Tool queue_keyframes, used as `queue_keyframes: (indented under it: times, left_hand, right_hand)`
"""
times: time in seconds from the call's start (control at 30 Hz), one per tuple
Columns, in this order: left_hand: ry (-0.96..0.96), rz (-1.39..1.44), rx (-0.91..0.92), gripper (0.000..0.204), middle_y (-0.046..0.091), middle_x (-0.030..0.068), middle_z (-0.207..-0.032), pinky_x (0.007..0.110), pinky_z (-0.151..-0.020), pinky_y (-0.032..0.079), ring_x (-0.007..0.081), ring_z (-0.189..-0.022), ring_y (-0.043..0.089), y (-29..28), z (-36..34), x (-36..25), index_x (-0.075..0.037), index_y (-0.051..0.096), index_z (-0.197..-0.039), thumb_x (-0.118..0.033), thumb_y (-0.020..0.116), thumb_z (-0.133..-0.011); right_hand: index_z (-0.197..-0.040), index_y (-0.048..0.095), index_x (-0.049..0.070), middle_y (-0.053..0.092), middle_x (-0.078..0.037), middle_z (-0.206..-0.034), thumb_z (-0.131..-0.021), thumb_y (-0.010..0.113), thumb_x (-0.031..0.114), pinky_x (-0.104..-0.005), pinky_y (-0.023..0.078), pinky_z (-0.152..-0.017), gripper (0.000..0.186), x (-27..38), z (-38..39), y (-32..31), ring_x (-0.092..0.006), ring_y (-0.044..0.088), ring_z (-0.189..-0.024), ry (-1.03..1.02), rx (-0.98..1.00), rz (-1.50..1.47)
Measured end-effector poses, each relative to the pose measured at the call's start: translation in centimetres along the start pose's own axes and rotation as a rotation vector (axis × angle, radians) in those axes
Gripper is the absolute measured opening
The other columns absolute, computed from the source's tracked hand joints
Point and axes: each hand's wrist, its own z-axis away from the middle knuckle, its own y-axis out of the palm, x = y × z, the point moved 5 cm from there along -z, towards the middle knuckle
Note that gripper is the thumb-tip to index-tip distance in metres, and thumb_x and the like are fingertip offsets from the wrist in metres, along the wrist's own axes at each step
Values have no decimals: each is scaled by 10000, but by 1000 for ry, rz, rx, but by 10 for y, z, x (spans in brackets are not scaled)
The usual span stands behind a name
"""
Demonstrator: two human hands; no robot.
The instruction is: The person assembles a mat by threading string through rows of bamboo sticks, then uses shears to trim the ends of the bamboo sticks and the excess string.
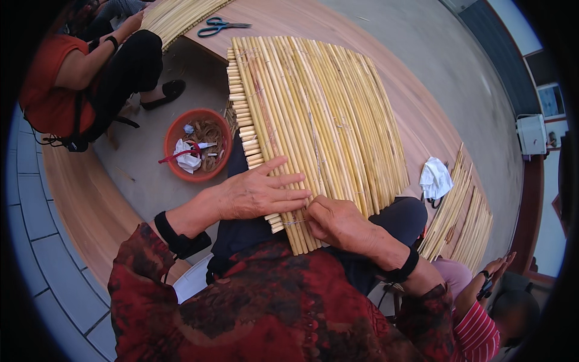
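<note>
A mat of pale yellow reed sticks [338, 120], tied with thin strands, lies across my lap, with short stick ends along its left side. My left hand [259, 193] rests on the mat near its lower left, fingers stretched across the sticks. Just to its right, my right hand [338, 220] is closed, fingertips pinched at the mat beside a thin tie that crosses the lower stick ends; whatever the fingertips hold is hidden.
Scissors [214, 27] lie on the wooden table [422, 105]. An orange basin [181, 169] of fibre and scraps stands on the floor. Loose reeds [467, 223] and a white cloth [434, 178] are at right. Co-workers sit at upper left [72, 84] and lower right [476, 326].
</note>
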Motion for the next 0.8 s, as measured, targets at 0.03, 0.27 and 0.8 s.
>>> queue_keyframes:
  times: [0.03,0.27,0.8]
  left_hand:
    - [15,-3,6,344,481,-4,-1291,501,-1048,253,201,-1226,425,2,1,0,-146,522,-1156,-140,496,-812]
    - [23,-10,-1,355,488,-6,-1283,490,-1049,257,210,-1222,427,5,3,0,-146,524,-1160,-148,495,-806]
    - [28,-11,3,346,482,-16,-1286,490,-1059,237,206,-1237,410,6,4,-1,-146,513,-1158,-143,484,-813]
  right_hand:
    - [-838,502,-2,528,-160,-747,-770,556,90,-403,475,-557,126,-1,1,0,-324,561,-669,53,32,-74]
    - [-844,506,11,519,-135,-809,-749,576,94,-390,475,-586,144,5,-3,-11,-303,562,-699,50,16,-3]
    - [-778,503,57,485,-92,-720,-708,613,77,-367,457,-529,131,-2,15,4,-284,544,-607,87,-105,86]
